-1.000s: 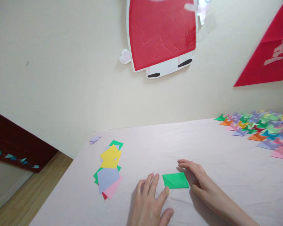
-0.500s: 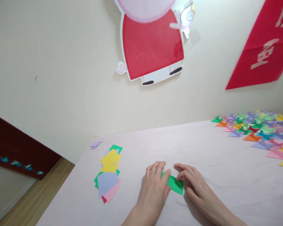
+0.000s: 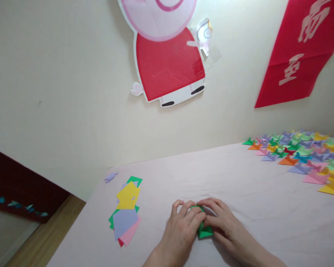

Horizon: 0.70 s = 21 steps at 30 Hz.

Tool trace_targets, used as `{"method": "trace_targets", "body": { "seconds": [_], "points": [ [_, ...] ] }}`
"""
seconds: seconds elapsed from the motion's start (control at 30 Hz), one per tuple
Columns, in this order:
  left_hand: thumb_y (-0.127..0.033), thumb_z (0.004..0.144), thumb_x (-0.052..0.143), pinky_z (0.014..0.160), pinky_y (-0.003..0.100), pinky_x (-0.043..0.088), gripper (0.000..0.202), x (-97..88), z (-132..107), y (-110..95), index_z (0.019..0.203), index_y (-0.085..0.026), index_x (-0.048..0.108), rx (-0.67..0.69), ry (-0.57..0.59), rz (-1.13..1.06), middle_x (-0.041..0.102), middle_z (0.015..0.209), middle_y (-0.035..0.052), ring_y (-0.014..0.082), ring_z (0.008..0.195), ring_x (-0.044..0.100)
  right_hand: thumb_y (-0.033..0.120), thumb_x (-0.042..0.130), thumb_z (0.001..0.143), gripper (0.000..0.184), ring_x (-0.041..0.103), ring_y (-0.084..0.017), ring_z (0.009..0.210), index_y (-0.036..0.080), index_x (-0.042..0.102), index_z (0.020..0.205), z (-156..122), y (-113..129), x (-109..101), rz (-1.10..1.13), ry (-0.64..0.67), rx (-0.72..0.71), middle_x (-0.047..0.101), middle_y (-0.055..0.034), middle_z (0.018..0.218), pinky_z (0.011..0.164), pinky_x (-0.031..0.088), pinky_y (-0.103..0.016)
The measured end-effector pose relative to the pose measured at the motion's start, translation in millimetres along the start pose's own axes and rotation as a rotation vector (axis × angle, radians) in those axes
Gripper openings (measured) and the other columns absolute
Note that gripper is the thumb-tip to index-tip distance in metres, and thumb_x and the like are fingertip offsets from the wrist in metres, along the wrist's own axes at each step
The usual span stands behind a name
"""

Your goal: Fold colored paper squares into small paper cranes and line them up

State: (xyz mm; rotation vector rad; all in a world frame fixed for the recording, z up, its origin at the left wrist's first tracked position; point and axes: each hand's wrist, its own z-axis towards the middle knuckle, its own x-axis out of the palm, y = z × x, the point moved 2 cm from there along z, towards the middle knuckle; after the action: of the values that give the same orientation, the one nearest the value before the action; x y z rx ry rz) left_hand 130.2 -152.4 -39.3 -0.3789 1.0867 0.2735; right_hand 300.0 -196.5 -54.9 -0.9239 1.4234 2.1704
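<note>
A small piece of green paper (image 3: 205,233) lies on the pale cloth between my hands, with part of it turned over in a fold. My left hand (image 3: 183,226) covers its left side, fingers bent and pressing on it. From the right, my right hand (image 3: 222,224) grips the paper's upper and right edges, its fingertips meeting those of the left. Much of the paper is hidden under the fingers.
Loose coloured paper sheets (image 3: 125,218) lie to the left, beyond them a small lilac folded piece (image 3: 110,177). Rows of folded paper figures (image 3: 300,157) stand at the right. Behind the cloth-covered table (image 3: 80,241) rises a wall with a red-bodied cartoon cutout (image 3: 169,66).
The green paper, flatter before, now has a part folded over. My right hand has moved left against the left hand, whose fingers have shifted onto the fold. The view has tilted slightly.
</note>
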Motion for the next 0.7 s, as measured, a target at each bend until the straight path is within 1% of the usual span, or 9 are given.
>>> {"method": "trace_targets", "body": {
  "seconds": [0.07, 0.1, 0.17, 0.2, 0.3, 0.4, 0.53, 0.6, 0.7],
  "points": [
    [-0.024, 0.103, 0.046, 0.103, 0.036, 0.028, 0.016, -0.8, -3, 2, 0.109, -0.022, 0.061, -0.006, -0.009, 0.019, 0.068, 0.107, 0.0006, 0.0170, 0.113, 0.053, 0.004, 0.051, 0.076, 0.042, 0.047, -0.025, 0.126, 0.029, 0.071, 0.101, 0, 1, 1, -0.044, 0.010, -0.039, 0.059, -0.0037, 0.133, 0.106, 0.042, -0.044],
    [-0.024, 0.103, 0.045, 0.103, 0.037, 0.028, 0.018, -1.7, -5, 3, 0.113, -0.021, 0.060, -0.001, -0.024, 0.039, 0.068, 0.110, 0.0017, 0.0171, 0.112, 0.053, 0.004, 0.052, 0.077, 0.041, 0.047, -0.025, 0.126, 0.030, 0.071, 0.102, 0, 1, 2, -0.063, 0.012, -0.057, 0.059, -0.0037, 0.134, 0.106, 0.043, -0.043],
    [-0.025, 0.103, 0.046, 0.103, 0.037, 0.028, 0.024, -3.7, -7, 4, 0.124, -0.020, 0.057, 0.025, -0.050, 0.097, 0.064, 0.122, 0.0043, 0.0178, 0.116, 0.051, 0.005, 0.054, 0.080, 0.042, 0.047, -0.024, 0.127, 0.031, 0.070, 0.108, 0, 3, 3, -0.096, 0.006, -0.086, 0.058, -0.0033, 0.136, 0.106, 0.044, -0.042],
    [-0.026, 0.102, 0.048, 0.104, 0.037, 0.028, 0.025, -4.5, -7, 4, 0.125, -0.021, 0.057, 0.047, -0.055, 0.130, 0.062, 0.128, 0.0046, 0.0181, 0.119, 0.049, 0.006, 0.054, 0.082, 0.042, 0.046, -0.024, 0.127, 0.032, 0.069, 0.112, 0, 4, 4, -0.110, 0.002, -0.098, 0.057, -0.0029, 0.138, 0.106, 0.044, -0.041],
    [-0.028, 0.099, 0.055, 0.105, 0.038, 0.029, 0.018, -5.3, -7, 7, 0.115, -0.025, 0.062, 0.117, -0.027, 0.212, 0.056, 0.137, 0.0024, 0.0185, 0.124, 0.045, 0.009, 0.057, 0.087, 0.040, 0.045, -0.022, 0.130, 0.033, 0.068, 0.117, -1, 4, 7, -0.158, -0.018, -0.120, 0.055, -0.0020, 0.142, 0.108, 0.043, -0.039],
    [-0.028, 0.098, 0.057, 0.106, 0.039, 0.028, 0.011, -6.4, -6, 12, 0.104, -0.024, 0.065, 0.156, -0.028, 0.242, 0.055, 0.139, 0.0029, 0.0194, 0.127, 0.043, 0.011, 0.060, 0.087, 0.037, 0.044, -0.022, 0.131, 0.035, 0.070, 0.112, -1, 1, 10, -0.215, -0.062, -0.137, 0.054, -0.0002, 0.143, 0.108, 0.043, -0.039],
    [-0.026, 0.099, 0.055, 0.108, 0.039, 0.026, 0.011, -13.6, -5, 16, 0.096, -0.022, 0.064, 0.190, -0.094, 0.251, 0.058, 0.135, 0.0042, 0.0200, 0.127, 0.044, 0.005, 0.060, 0.082, 0.043, 0.046, -0.022, 0.131, 0.037, 0.072, 0.108, -1, -6, 13, -0.264, -0.089, -0.139, 0.054, 0.0019, 0.144, 0.107, 0.044, -0.040],
    [-0.024, 0.100, 0.051, 0.107, 0.038, 0.027, 0.014, -18.4, -7, 17, 0.096, -0.021, 0.064, 0.179, -0.117, 0.245, 0.062, 0.129, 0.0037, 0.0186, 0.125, 0.047, 0.003, 0.058, 0.081, 0.045, 0.047, -0.023, 0.131, 0.035, 0.071, 0.110, -1, -7, 12, -0.278, -0.096, -0.129, 0.055, 0.0003, 0.143, 0.106, 0.045, -0.041],
    [-0.019, 0.104, 0.041, 0.103, 0.036, 0.029, 0.023, -21.8, -12, 15, 0.091, -0.019, 0.061, 0.133, -0.170, 0.167, 0.068, 0.115, 0.0017, 0.0155, 0.115, 0.054, 0.005, 0.057, 0.084, 0.040, 0.051, -0.023, 0.126, 0.031, 0.069, 0.113, -2, -4, 6, -0.300, -0.137, -0.145, 0.060, -0.0035, 0.139, 0.102, 0.048, -0.040]
  ]
}}
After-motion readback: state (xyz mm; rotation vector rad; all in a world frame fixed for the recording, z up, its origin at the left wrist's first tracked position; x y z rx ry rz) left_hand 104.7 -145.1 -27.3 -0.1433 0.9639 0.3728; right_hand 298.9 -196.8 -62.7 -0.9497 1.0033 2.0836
